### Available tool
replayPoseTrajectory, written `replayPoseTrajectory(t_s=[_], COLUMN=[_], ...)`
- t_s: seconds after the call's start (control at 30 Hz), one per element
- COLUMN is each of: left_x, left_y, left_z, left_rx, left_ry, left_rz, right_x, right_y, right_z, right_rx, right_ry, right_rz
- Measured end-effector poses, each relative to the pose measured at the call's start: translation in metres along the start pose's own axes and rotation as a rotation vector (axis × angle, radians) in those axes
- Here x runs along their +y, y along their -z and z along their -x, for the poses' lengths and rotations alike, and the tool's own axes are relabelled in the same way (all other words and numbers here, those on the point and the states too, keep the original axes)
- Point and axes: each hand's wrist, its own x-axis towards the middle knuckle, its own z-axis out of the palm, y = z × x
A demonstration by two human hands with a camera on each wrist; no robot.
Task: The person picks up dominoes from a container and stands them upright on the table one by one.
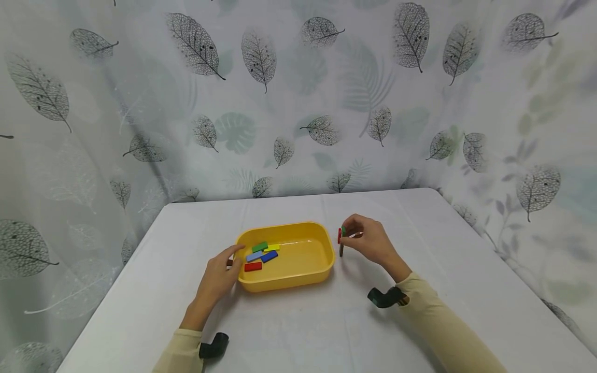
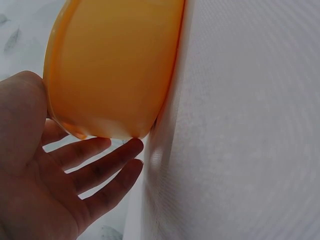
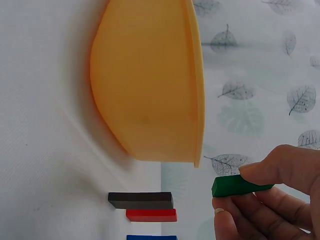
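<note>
My left hand [image 1: 223, 272] rests at the left end of a yellow tray [image 1: 298, 256], its thumb at the rim. In the left wrist view its fingers [image 2: 107, 170] are spread and fairly straight, tips against the tray's outer wall. Just off the tray's right end, my right hand [image 1: 370, 241] pinches a green block [image 3: 235, 185] between thumb and fingers. Near that hand a dark block [image 3: 142, 200], a red block [image 3: 152, 215] and a blue block [image 3: 152, 237] stand on end on the table, the blue one cut off by the frame edge.
Inside the tray's left part lie a green block [image 1: 260, 247], a yellow block [image 1: 272, 248], a light blue block [image 1: 254, 256], a dark blue block [image 1: 269, 256] and a red block [image 1: 253, 267]. The white table [image 1: 298, 326] ends at a leaf-patterned curtain [image 1: 298, 103] behind.
</note>
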Motion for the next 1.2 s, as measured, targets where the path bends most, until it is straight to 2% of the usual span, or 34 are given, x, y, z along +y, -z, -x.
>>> replayPoseTrajectory(t_s=[0.17, 0.37, 0.63, 0.93, 1.2], left_x=[0.001, -0.001, -0.001, 0.0, 0.0], left_y=[0.001, 0.0, 0.0, 0.0, 0.0], left_z=[0.0, -0.002, -0.001, 0.0, 0.001], left_rx=[-0.01, -0.006, -0.004, -0.006, -0.005], left_ry=[0.015, -0.005, -0.008, -0.005, -0.009], left_rz=[0.004, 0.018, 0.013, 0.008, 0.016], right_x=[0.004, 0.008, 0.018, 0.029, 0.039], right_y=[0.002, 0.004, 0.004, 0.002, -0.003], right_z=[0.001, 0.003, 0.005, 0.008, 0.008], right_rx=[0.009, 0.007, -0.012, -0.014, -0.029], right_ry=[-0.019, -0.015, -0.079, -0.092, -0.136], right_rz=[0.027, 0.016, 0.042, 0.066, 0.08])
